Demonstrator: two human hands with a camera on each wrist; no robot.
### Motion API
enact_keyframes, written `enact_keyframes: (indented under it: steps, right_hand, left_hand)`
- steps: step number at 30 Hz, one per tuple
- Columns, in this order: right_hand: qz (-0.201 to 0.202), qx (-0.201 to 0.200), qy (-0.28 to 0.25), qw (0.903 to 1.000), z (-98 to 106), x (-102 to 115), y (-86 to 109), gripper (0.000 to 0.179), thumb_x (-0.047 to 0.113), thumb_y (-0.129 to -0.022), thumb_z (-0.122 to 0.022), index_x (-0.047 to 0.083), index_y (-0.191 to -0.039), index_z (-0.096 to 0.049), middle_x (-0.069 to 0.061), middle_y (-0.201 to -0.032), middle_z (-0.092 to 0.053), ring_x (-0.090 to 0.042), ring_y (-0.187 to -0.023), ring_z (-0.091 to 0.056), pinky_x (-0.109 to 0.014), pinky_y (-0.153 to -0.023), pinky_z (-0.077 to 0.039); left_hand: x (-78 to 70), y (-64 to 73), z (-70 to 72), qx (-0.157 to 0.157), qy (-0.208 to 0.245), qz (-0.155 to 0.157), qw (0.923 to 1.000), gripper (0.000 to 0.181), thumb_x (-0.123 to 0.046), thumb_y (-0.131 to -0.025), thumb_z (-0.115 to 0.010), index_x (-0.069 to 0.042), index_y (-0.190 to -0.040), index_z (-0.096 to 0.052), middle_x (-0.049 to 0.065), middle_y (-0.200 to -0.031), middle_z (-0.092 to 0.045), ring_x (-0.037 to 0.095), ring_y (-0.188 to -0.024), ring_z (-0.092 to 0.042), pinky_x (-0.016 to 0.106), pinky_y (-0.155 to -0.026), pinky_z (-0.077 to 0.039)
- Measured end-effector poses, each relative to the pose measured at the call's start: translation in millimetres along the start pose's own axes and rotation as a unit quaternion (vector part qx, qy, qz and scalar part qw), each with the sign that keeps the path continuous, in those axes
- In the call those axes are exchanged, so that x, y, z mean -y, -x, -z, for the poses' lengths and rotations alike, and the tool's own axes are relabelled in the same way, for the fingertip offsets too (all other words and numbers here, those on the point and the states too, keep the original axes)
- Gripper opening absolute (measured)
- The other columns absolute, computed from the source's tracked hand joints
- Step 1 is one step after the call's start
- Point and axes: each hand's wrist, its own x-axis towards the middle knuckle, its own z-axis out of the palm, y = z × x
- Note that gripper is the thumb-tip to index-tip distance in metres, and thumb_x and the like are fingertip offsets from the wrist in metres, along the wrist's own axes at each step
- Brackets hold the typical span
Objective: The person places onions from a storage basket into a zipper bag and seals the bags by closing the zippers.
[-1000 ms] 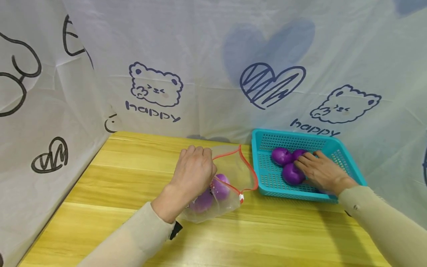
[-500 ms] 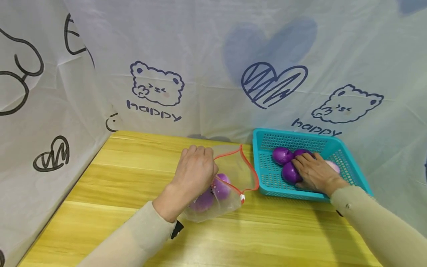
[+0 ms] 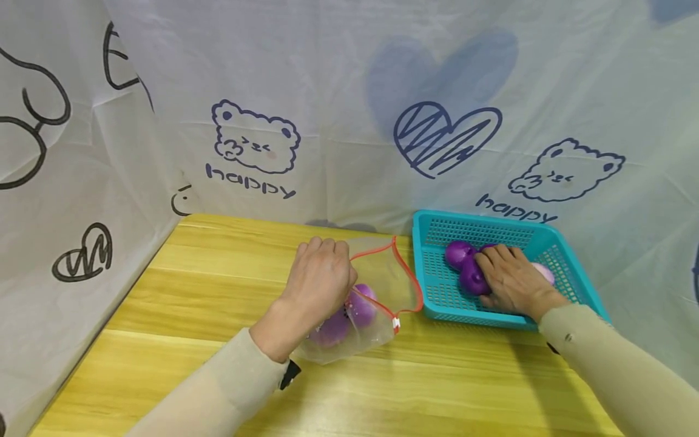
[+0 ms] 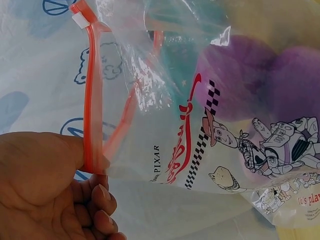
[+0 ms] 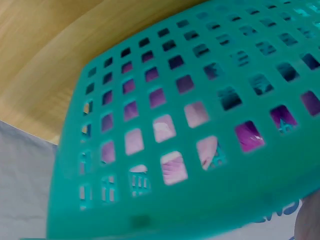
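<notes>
My left hand (image 3: pixel 319 279) pinches the red zip rim of a clear plastic zip bag (image 3: pixel 404 279); the left wrist view shows the thumb and fingers on the orange-red strip (image 4: pixel 93 100) with its white slider. Inside the bag are two purple rounds that look like red onions (image 3: pixel 361 305). My right hand (image 3: pixel 510 280) reaches into the turquoise basket (image 3: pixel 437 311), fingers and thumb curled about the right side of a glossy red onion (image 3: pixel 472 279). Another red onion (image 3: pixel 459 255) lies left of it, one behind is mostly covered, and a pale pink one (image 3: pixel 543 273) sits right of the hand.
The yellow wood-grain table (image 3: pixel 218 243) bears bag and basket. A white printed cloth (image 3: pixel 327 79) hangs close behind the basket and along the left side. The basket's perforated wall (image 5: pixel 150 200) fills much of the right wrist view, hiding the right hand's grip.
My right hand has shifted left inside the basket, uncovering the pale pink onion. The front red onion has moved slightly left. My left hand and the bag stay put.
</notes>
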Motion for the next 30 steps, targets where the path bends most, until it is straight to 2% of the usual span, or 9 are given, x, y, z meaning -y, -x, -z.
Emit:
enact_keyframes:
  steps: [6,13,22,30]
  right_hand:
    - [-0.006,0.006,0.033,0.9994,10,1,-7.0,0.089,0.057,-0.076,-0.082,-0.003,-0.134,-0.049,-0.024,-0.124,-0.056,-0.043,-0.114,-0.055,-0.059,-0.096,-0.047]
    - [-0.027,0.011,0.049,0.9984,22,-3,-18.5,0.090,0.060,-0.078,-0.081,-0.003,-0.134,-0.048,-0.025,-0.127,-0.056,-0.043,-0.115,-0.054,-0.059,-0.097,-0.047]
    - [-0.029,-0.006,0.066,0.9974,37,-7,-33.0,0.090,0.060,-0.079,-0.079,-0.005,-0.133,-0.049,-0.026,-0.124,-0.055,-0.044,-0.112,-0.053,-0.057,-0.095,-0.047]
    - [-0.028,-0.020,0.060,0.9976,47,-9,-41.8,0.088,0.058,-0.077,-0.081,-0.005,-0.130,-0.049,-0.026,-0.122,-0.055,-0.044,-0.112,-0.052,-0.058,-0.095,-0.046]
  left_hand:
    - [0.0,-0.5,0.6,0.009,0.005,0.005,0.9999,0.025,-0.008,-0.085,-0.068,-0.010,-0.071,-0.048,0.000,-0.065,-0.036,0.024,-0.063,-0.039,0.034,-0.059,-0.029]
    - [1.2,-0.8,0.6,0.017,0.006,0.007,0.9998,0.024,-0.010,-0.086,-0.068,-0.010,-0.072,-0.049,0.001,-0.065,-0.039,0.023,-0.063,-0.038,0.034,-0.059,-0.030]
    - [3.1,-1.6,-0.9,-0.008,-0.008,-0.005,0.9999,0.024,-0.009,-0.086,-0.068,-0.010,-0.070,-0.049,0.000,-0.065,-0.036,0.023,-0.061,-0.038,0.034,-0.057,-0.030]
    - [3.3,-1.5,-0.6,0.000,-0.007,-0.004,1.0000,0.024,-0.010,-0.087,-0.067,-0.009,-0.071,-0.049,0.001,-0.065,-0.037,0.024,-0.061,-0.038,0.035,-0.057,-0.031]
